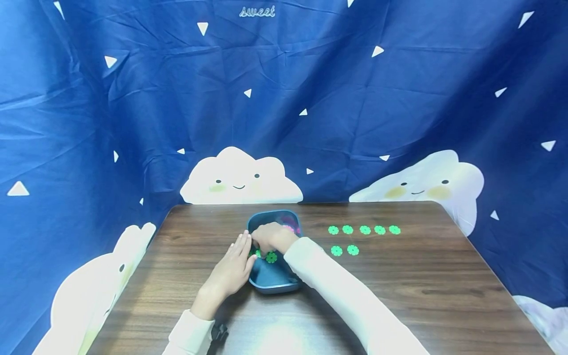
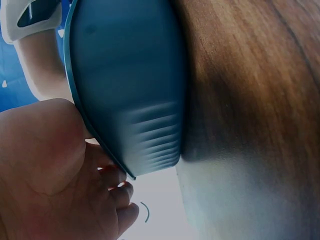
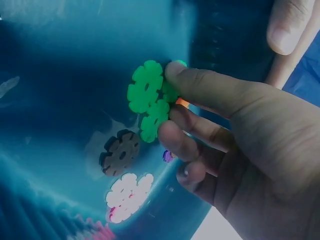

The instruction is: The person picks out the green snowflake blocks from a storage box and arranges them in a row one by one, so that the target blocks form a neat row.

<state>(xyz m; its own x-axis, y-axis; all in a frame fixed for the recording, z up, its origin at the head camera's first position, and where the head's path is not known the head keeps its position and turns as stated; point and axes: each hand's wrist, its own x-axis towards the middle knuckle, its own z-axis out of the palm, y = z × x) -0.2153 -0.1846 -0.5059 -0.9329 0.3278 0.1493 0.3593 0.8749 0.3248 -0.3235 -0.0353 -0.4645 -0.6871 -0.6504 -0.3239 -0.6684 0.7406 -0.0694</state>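
Observation:
A dark blue plastic bin [image 1: 274, 289] stands on the table, with flower-shaped interlocking discs inside. My left hand [image 1: 230, 270] rests at its left rim with the fingers straight. Reaching into the bin, my right hand [image 1: 269, 237] pinches a green flower disc [image 3: 170, 92] between thumb and curled fingers; the thumb partly covers it. Right beside lie a larger-looking green disc [image 3: 146, 86] and a smaller-looking one [image 3: 155, 120]. A brown-grey disc [image 3: 120, 153], a glare-whitened pink disc [image 3: 129, 196] and a purple piece [image 3: 168, 156] lie around the fingers.
To the bin's right, several green discs [image 1: 365, 230] form a back row on the wooden table [image 1: 426, 296]. Two more green discs [image 1: 337, 251] lie in front of that row. A blue curtain [image 1: 284, 118] with clouds hangs behind the table.

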